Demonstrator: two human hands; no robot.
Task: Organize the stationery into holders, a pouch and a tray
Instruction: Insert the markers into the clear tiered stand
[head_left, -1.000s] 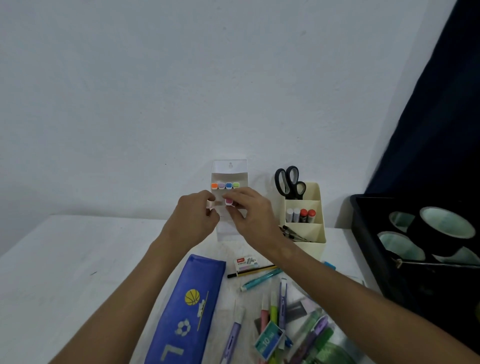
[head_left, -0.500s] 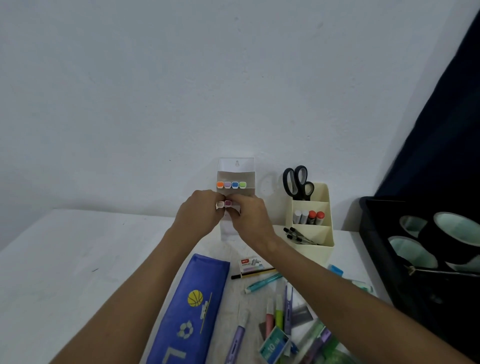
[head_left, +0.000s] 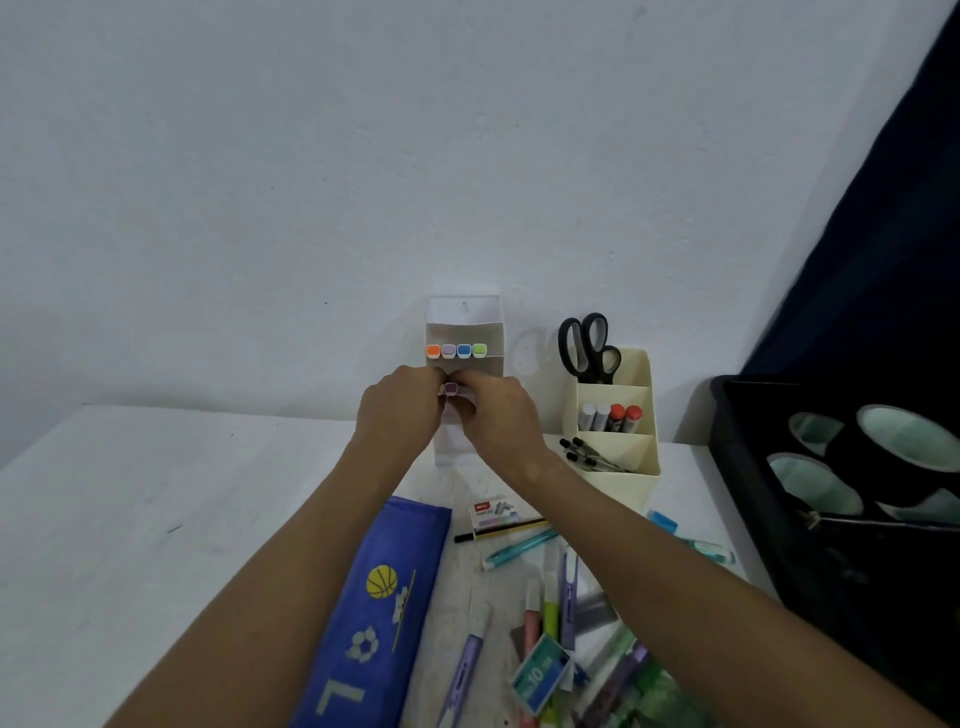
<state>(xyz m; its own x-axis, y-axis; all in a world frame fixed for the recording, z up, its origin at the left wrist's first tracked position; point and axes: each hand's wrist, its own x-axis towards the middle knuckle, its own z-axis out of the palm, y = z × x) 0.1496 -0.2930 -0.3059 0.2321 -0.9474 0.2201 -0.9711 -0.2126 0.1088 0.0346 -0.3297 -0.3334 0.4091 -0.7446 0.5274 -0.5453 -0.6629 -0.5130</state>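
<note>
While both hands (head_left: 447, 410) keep a pinching grip on a pink-capped marker (head_left: 450, 388) at the clear holder (head_left: 464, 332), bare white table (head_left: 156, 493) leftward

Both hands' grip (head_left: 451, 388) on purple-capped marker (head_left: 450, 387) at white holder (head_left: 464, 332)

A white table (head_left: 156, 519) is set against a pale wall. On it are stood a clear plastic tiered holder (head_left: 464, 317) and a cream plastic compartment organiser (head_left: 631, 462). A blue fabric pouch printed with balls (head_left: 384, 613), a small white staple box (head_left: 493, 513), a black-tipped yellow pencil (head_left: 501, 531), a teal pen (head_left: 519, 550) and a heap of pastel markers (head_left: 553, 623) are laid flat. A black plastic tray (head_left: 748, 467) is placed at the right edge.
</note>
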